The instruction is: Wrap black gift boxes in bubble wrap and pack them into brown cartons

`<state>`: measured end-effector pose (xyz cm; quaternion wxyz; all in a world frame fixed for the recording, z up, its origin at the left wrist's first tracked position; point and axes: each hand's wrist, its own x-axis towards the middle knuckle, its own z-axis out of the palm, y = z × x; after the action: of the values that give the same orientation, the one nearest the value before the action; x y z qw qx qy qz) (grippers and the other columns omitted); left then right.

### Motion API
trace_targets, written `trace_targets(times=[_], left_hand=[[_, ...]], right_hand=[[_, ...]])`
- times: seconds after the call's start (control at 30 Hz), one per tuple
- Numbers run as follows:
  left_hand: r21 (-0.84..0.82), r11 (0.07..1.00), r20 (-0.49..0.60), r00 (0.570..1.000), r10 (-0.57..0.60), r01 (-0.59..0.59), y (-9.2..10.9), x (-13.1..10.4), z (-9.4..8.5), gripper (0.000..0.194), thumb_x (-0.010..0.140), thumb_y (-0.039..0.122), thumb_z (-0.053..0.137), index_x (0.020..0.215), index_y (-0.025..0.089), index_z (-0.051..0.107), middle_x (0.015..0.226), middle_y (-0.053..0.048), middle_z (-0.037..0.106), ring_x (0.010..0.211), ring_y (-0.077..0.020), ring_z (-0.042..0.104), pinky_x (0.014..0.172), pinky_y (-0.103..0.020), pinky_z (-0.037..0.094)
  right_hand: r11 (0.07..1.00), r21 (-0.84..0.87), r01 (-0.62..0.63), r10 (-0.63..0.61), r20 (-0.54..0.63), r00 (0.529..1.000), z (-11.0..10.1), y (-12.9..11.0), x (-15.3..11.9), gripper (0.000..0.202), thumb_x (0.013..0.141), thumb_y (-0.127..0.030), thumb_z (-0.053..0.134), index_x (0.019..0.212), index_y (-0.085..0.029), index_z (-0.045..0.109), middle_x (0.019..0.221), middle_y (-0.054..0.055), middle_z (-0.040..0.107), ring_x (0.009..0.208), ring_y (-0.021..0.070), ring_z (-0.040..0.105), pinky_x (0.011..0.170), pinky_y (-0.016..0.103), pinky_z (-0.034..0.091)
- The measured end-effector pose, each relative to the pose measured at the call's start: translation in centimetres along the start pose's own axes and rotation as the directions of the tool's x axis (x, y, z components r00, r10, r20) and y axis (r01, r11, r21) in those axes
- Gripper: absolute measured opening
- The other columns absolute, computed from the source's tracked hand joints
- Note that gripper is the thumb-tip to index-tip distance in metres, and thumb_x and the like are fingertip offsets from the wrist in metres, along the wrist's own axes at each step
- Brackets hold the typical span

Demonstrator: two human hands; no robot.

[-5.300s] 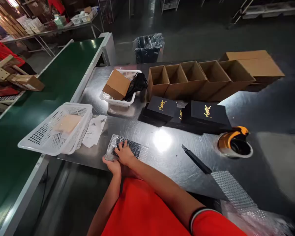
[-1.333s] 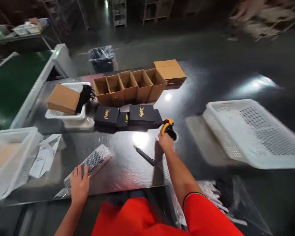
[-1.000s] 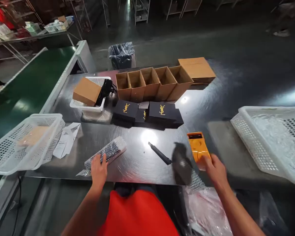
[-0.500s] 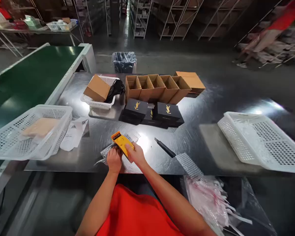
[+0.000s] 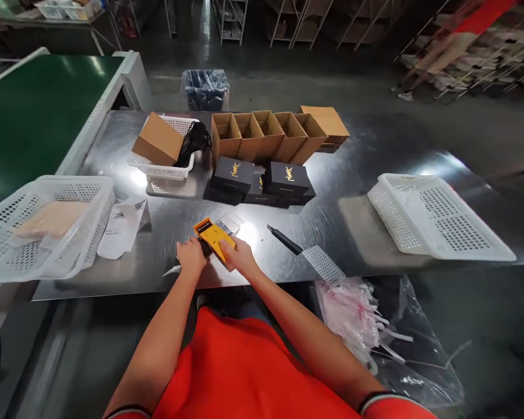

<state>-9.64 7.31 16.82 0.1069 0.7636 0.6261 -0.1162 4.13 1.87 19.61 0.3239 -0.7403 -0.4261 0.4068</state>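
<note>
My right hand (image 5: 241, 257) is closed around a yellow tape dispenser (image 5: 215, 237), tilted with its toothed end pointing up and left. Close beside it, my left hand (image 5: 191, 255) has its fingers curled down on a bubble-wrap piece (image 5: 229, 223) that lies partly under the dispenser; how firmly it grips is hidden. To the right a black utility knife (image 5: 286, 240) rests on the metal table (image 5: 262, 262). Its handle end meets a strip of bubble wrap (image 5: 322, 263) that hangs over the front edge.
Black boxes with gold logos (image 5: 286, 179) stand before open cardboard boxes (image 5: 266, 134). White baskets sit at left (image 5: 100, 215), back left (image 5: 166, 171) and right (image 5: 419, 221). A paper (image 5: 121, 230) lies by the left basket. Plastic bags (image 5: 353, 314) hang below the table edge.
My view has tilted down and shifted right. My left hand has moved slightly left, away from the right hand; the tape dispenser stays in my right hand.
</note>
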Motion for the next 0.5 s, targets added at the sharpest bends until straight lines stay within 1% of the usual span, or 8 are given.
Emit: trace_targets(times=[0.07,0.13,0.2,0.23,0.3,0.37,0.43,0.5], left_hand=[[0.012,1.000,0.015,1.000,0.010,-0.011,0.0,0.1,-0.2,0.054,0.075,0.042,0.064,0.118,0.009,0.056,0.106,-0.018,0.070,0.102,-0.0282,0.066,0.104,-0.041,0.033],[0.032,0.999,0.019,1.000,0.023,-0.023,0.0,0.2,-0.2,0.053,0.075,0.043,0.064,0.116,0.011,0.057,0.106,-0.017,0.071,0.102,-0.0282,0.066,0.102,-0.041,0.035],[0.050,0.998,0.039,0.999,0.030,-0.032,-0.1,0.4,-0.2,0.063,0.072,0.048,0.067,0.121,0.010,0.056,0.108,-0.018,0.070,0.103,-0.0292,0.066,0.104,-0.041,0.034],[0.055,0.998,0.052,0.998,0.032,-0.035,-0.1,0.5,-0.2,0.072,0.070,0.050,0.068,0.127,0.009,0.052,0.110,-0.019,0.070,0.104,-0.0302,0.065,0.105,-0.041,0.033],[0.053,0.998,0.079,0.996,0.038,-0.042,-0.3,0.7,-0.2,0.095,0.068,0.055,0.069,0.143,0.006,0.036,0.111,-0.020,0.069,0.106,-0.0319,0.065,0.106,-0.042,0.032],[0.043,0.998,0.096,0.994,0.050,-0.054,-0.4,0.9,-0.2,0.113,0.068,0.057,0.068,0.152,0.007,0.013,0.109,-0.019,0.070,0.103,-0.0318,0.066,0.105,-0.044,0.033],[0.041,0.997,0.101,0.993,0.064,-0.068,-0.6,1.0,-0.4,0.119,0.069,0.058,0.068,0.154,0.012,-0.002,0.105,-0.015,0.072,0.098,-0.0300,0.067,0.104,-0.044,0.034],[0.050,0.995,0.100,0.992,0.078,-0.084,-0.6,1.1,-0.4,0.118,0.070,0.058,0.067,0.154,0.017,-0.006,0.102,-0.013,0.073,0.096,-0.0287,0.068,0.104,-0.045,0.034]], right_hand=[[1.000,0.002,-0.004,0.004,0.015,1.000,-1.1,1.6,-2.2,0.039,0.077,-0.058,0.048,0.066,-0.021,0.050,0.061,0.000,0.054,0.059,0.0144,0.049,0.052,0.025,0.034],[0.998,0.040,-0.043,0.042,0.040,0.998,-2.2,4.0,-5.3,0.042,0.076,-0.061,0.049,0.064,-0.020,0.049,0.058,-0.001,0.051,0.057,0.0136,0.047,0.050,0.024,0.033],[0.987,0.115,-0.114,0.108,0.061,0.992,-2.9,6.3,-8.2,0.044,0.075,-0.062,0.052,0.065,-0.020,0.049,0.056,-0.002,0.048,0.054,0.0125,0.044,0.047,0.024,0.032],[0.976,0.152,-0.152,0.143,0.070,0.987,-3.0,7.2,-9.3,0.044,0.075,-0.063,0.054,0.066,-0.020,0.050,0.056,-0.003,0.047,0.053,0.0119,0.043,0.046,0.023,0.032],[0.956,0.196,-0.217,0.205,0.083,0.975,-2.8,8.4,-10.6,0.045,0.073,-0.063,0.057,0.067,-0.020,0.049,0.056,-0.003,0.046,0.052,0.0112,0.041,0.045,0.023,0.030],[0.948,0.199,-0.249,0.236,0.088,0.968,-2.5,8.8,-11.0,0.047,0.070,-0.065,0.059,0.066,-0.020,0.048,0.055,-0.004,0.045,0.052,0.0108,0.040,0.045,0.023,0.029],[0.948,0.201,-0.249,0.237,0.080,0.968,-2.7,9.0,-11.4,0.049,0.070,-0.067,0.058,0.065,-0.020,0.048,0.056,-0.004,0.044,0.052,0.0104,0.039,0.045,0.022,0.027],[0.942,0.216,-0.258,0.247,0.079,0.966,-3.4,9.3,-12.2,0.050,0.071,-0.068,0.057,0.066,-0.019,0.047,0.057,-0.004,0.043,0.053,0.0100,0.039,0.045,0.022,0.027]])
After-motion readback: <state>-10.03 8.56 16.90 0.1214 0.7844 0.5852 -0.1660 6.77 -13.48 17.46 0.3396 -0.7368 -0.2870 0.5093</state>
